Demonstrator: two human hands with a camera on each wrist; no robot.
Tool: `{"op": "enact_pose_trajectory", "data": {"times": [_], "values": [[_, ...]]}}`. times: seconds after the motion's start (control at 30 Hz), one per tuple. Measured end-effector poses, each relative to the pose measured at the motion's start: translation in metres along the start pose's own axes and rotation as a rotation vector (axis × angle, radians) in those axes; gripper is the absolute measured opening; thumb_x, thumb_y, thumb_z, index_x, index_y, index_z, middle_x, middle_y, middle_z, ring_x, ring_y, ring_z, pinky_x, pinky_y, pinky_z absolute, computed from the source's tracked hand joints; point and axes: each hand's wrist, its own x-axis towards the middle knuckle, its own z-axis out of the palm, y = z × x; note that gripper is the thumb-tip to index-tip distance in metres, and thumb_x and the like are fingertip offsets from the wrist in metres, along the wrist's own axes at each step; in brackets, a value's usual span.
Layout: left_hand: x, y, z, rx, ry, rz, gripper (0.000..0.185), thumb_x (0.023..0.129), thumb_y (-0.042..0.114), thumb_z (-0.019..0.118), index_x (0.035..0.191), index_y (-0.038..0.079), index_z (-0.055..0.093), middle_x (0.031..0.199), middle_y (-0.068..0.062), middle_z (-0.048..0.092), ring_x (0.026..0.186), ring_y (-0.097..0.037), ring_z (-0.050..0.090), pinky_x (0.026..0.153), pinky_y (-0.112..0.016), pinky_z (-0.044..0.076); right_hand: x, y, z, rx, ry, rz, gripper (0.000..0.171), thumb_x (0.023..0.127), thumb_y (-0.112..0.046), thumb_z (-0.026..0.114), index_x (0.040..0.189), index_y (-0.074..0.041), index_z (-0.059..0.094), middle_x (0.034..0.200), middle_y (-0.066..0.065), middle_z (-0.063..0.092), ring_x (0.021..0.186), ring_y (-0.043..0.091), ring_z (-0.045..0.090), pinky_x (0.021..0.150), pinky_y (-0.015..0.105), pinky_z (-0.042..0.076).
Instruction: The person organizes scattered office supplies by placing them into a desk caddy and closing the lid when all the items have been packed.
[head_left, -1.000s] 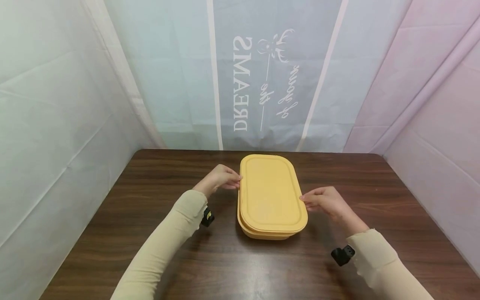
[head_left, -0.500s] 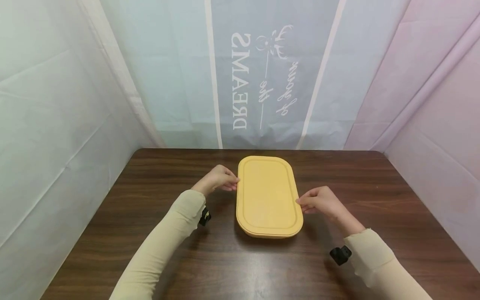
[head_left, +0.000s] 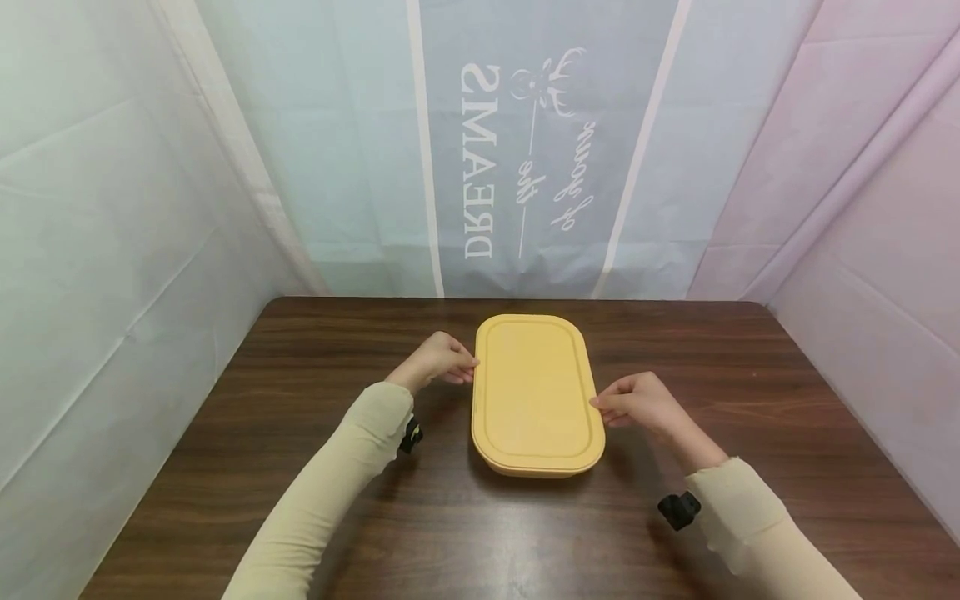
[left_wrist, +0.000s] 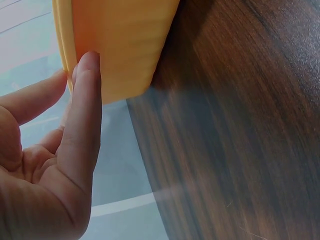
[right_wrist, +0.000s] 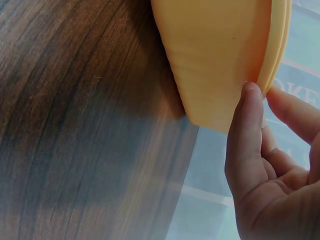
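A yellow rectangular box with rounded corners stands on the table, its matching yellow lid lying over the top. In the head view the lid lines up with the box all round. My left hand pinches the left edge, thumb on the lid side and fingers under the rim, as the left wrist view shows. Lower down on the opposite long side, my right hand pinches the edge the same way, with a finger against the box wall below the rim. The inside of the box is hidden.
The dark wood table reaches back to a hanging cloth with white lettering. Pale cloth walls stand at the left and right. A small black camera sits at the right wrist, another at the left.
The lid, offset to the right and slightly raised at the near end a second ago, has come down and left into line with the box. Both hands shifted slightly left with it.
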Motion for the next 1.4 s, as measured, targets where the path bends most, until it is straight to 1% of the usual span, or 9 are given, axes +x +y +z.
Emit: {"op": "enact_pose_trajectory", "data": {"times": [0.17,0.3,0.4,0.53,0.6,0.67,0.87,1.13,1.4], "values": [[-0.001,0.0,0.0,0.047,0.035,0.029,0.017,0.088,0.006,0.065,0.091,-0.011,0.068,0.069,-0.009,0.066,0.066,-0.019,0.068,0.072,-0.037,0.056,0.0,-0.003,-0.004,-0.066,-0.022,-0.01,0.026,0.085,-0.012,0.069,0.093,0.013,0.066,0.072,0.006,0.066,0.067,0.017,0.065,0.067,0.038,0.056],[-0.003,0.003,0.006,0.375,0.203,0.216,0.02,0.088,0.016,0.066,0.094,-0.003,0.069,0.081,-0.011,0.069,0.073,-0.023,0.067,0.07,-0.036,0.055,0.006,-0.012,-0.011,-0.346,-0.002,-0.097,0.035,0.089,-0.025,0.066,0.104,0.006,0.067,0.087,0.013,0.068,0.08,0.027,0.065,0.07,0.041,0.054],[0.001,0.007,0.018,0.672,0.337,0.361,0.036,0.091,0.025,0.062,0.114,-0.003,0.062,0.107,-0.015,0.065,0.096,-0.028,0.064,0.081,-0.039,0.051,0.019,-0.016,-0.011,-0.579,0.068,-0.231,0.048,0.093,-0.031,0.058,0.121,0.009,0.058,0.112,0.024,0.063,0.102,0.038,0.059,0.081,0.05,0.049],[0.015,0.008,0.039,0.909,0.289,0.471,0.067,0.096,0.04,0.05,0.143,-0.006,0.033,0.146,-0.022,0.035,0.136,-0.033,0.031,0.109,-0.046,0.027,0.046,-0.008,0.003,-0.768,0.102,-0.393,0.059,0.098,-0.029,0.048,0.138,0.013,0.035,0.142,0.031,0.035,0.132,0.045,0.03,0.103,0.058,0.028],[0.023,0.006,0.049,1.003,0.24,0.495,0.075,0.097,0.046,0.043,0.147,-0.005,0.021,0.153,-0.02,0.021,0.142,-0.032,0.014,0.113,-0.046,0.014,0.059,-0.003,0.012,-0.818,0.091,-0.438,0.06,0.1,-0.027,0.044,0.142,0.013,0.028,0.148,0.03,0.023,0.138,0.044,0.017,0.108,0.058,0.019],[0.03,0.003,0.057,1.076,0.21,0.484,0.079,0.097,0.052,0.036,0.149,-0.004,0.015,0.155,-0.018,0.012,0.143,-0.031,0.008,0.114,-0.044,0.008,0.067,0.0,0.019,-0.84,0.075,-0.456,0.061,0.101,-0.026,0.042,0.144,0.011,0.023,0.152,0.028,0.016,0.14,0.041,0.01,0.11,0.056,0.013],[0.039,-0.002,0.067,1.122,0.173,0.426,0.081,0.097,0.057,0.028,0.15,-0.002,0.012,0.156,-0.017,0.008,0.143,-0.029,0.008,0.115,-0.039,0.003,0.076,-0.002,0.027,-0.923,0.084,-0.494,0.061,0.101,-0.029,0.039,0.146,0.009,0.021,0.153,0.024,0.016,0.141,0.037,0.013,0.112,0.052,0.009],[0.039,0.006,0.06,1.169,0.181,0.392,0.082,0.096,0.06,0.025,0.15,-0.001,0.011,0.157,-0.015,0.005,0.144,-0.028,0.005,0.115,-0.038,0.003,0.078,-0.01,0.026,-0.945,0.071,-0.485,0.065,0.101,-0.035,0.037,0.147,0.006,0.017,0.154,0.021,0.013,0.142,0.035,0.011,0.111,0.055,0.006],[0.038,0.006,0.059,1.129,0.165,0.401,0.083,0.096,0.061,0.025,0.15,-0.001,0.01,0.157,-0.014,0.005,0.144,-0.026,0.004,0.115,-0.036,0.003,0.08,-0.007,0.026,-0.924,0.051,-0.461,0.065,0.102,-0.035,0.035,0.148,0.006,0.014,0.156,0.02,0.009,0.143,0.035,0.006,0.111,0.055,0.006]]}}
